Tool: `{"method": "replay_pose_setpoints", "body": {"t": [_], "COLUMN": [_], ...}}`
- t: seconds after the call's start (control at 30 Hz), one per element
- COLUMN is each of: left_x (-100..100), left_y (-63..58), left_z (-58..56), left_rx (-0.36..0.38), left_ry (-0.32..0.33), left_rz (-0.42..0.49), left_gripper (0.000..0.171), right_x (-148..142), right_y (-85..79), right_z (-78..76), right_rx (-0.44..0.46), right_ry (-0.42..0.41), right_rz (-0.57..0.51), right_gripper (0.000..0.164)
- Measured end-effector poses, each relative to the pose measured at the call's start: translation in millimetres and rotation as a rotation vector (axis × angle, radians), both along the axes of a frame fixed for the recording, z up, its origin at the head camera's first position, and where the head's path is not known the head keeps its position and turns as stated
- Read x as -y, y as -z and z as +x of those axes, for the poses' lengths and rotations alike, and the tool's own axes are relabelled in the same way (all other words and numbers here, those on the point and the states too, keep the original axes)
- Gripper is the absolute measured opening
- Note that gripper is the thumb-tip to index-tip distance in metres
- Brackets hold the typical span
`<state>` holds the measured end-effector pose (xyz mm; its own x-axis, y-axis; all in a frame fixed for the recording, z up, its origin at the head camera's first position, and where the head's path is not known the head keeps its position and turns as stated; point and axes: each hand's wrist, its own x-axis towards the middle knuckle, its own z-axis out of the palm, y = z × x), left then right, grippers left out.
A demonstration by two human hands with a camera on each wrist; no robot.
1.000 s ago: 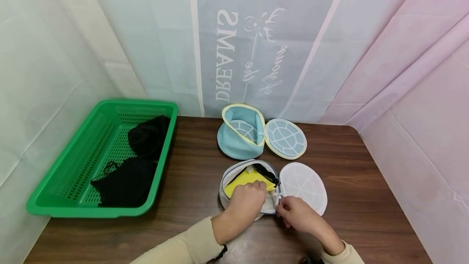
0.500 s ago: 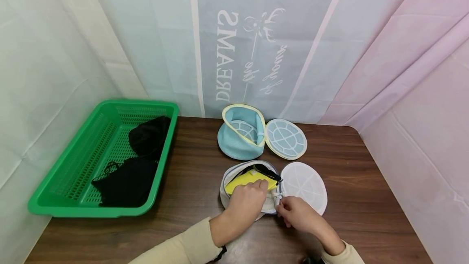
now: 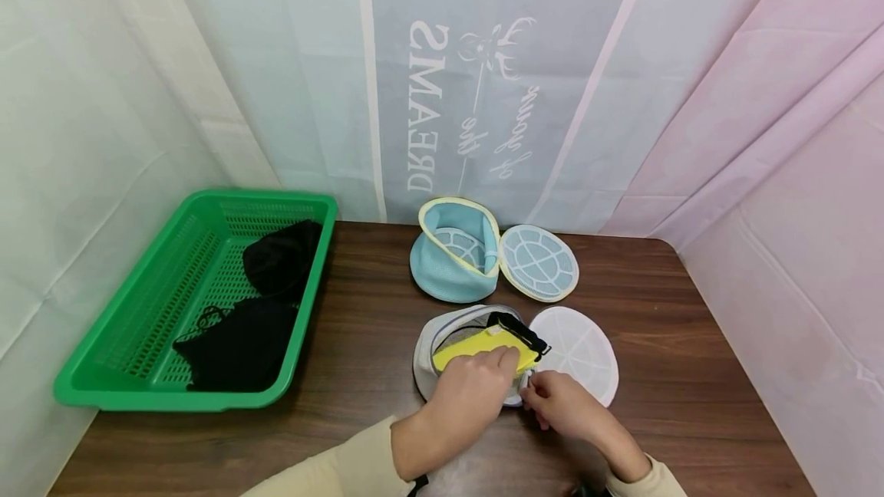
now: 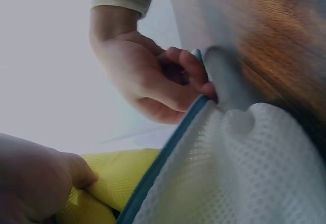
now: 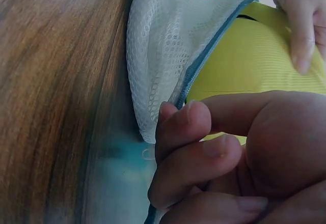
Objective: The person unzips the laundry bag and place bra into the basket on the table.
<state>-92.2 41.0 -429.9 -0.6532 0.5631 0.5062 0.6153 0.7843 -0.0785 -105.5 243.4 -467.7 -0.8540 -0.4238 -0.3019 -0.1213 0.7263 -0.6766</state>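
Observation:
My left hand [image 3: 473, 390] grips a yellow ribbed bra [image 3: 464, 347] with a black strap, at the mouth of a white mesh laundry bag [image 3: 427, 355]. In the left wrist view, the thumb presses into the yellow fabric [image 4: 125, 170]. My right hand [image 3: 562, 405] pinches the bag's blue-grey zip edge [image 5: 206, 51] near its front right. The bag's round white lid [image 3: 576, 351] lies folded open to the right, partly behind that hand. Part of the bra is hidden inside the bag and under the left hand.
Behind the white bag stands a light-blue mesh laundry bag [image 3: 449, 274], its round lid [image 3: 539, 263] open to the right. A green basket [image 3: 131, 313] with black garments [image 3: 242, 343] sits on the left of the wooden table [image 3: 691, 374]. Curtains hang around the table.
My left hand has moved slightly right and drawn the yellow bra partly out over the bag's right rim. The black strap has shifted right too. My right hand stays at the rim.

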Motion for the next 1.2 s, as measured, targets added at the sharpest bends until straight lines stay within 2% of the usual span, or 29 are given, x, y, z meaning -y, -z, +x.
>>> {"method": "replay_pose_setpoints", "body": {"t": [0.1,0.4,0.6,0.77,1.0,1.2], "left_x": [0.3,0.9,4.1,9.6,24.5,43.3], "left_y": [-3.9,-10.8,-18.7,-28.5,-46.7,-66.4], "left_z": [1.3,2.1,-0.9,-0.9,-1.5,-3.3], "left_rx": [0.005,0.005,-0.021,-0.030,-0.052,-0.046], "left_ry": [0.040,0.164,0.160,0.166,0.168,0.163], "left_rz": [0.022,0.155,0.178,0.161,0.134,0.158], "left_gripper": [0.013,0.021,0.022,0.024,0.027,0.031], "right_x": [-0.1,-2.6,-2.8,-2.2,-1.4,-0.8], "right_y": [-0.2,-2.0,-5.0,-7.2,-8.1,-9.7], "right_z": [0.0,-1.3,-1.6,-1.8,-3.4,-2.6], "right_rx": [-0.004,-0.028,0.004,0.017,0.005,-0.001], "right_ry": [0.001,-0.011,0.002,0.009,-0.002,-0.002], "right_rz": [0.005,-0.083,-0.022,0.004,0.020,0.025], "right_gripper": [0.027,0.019,0.024,0.025,0.027,0.027]}}
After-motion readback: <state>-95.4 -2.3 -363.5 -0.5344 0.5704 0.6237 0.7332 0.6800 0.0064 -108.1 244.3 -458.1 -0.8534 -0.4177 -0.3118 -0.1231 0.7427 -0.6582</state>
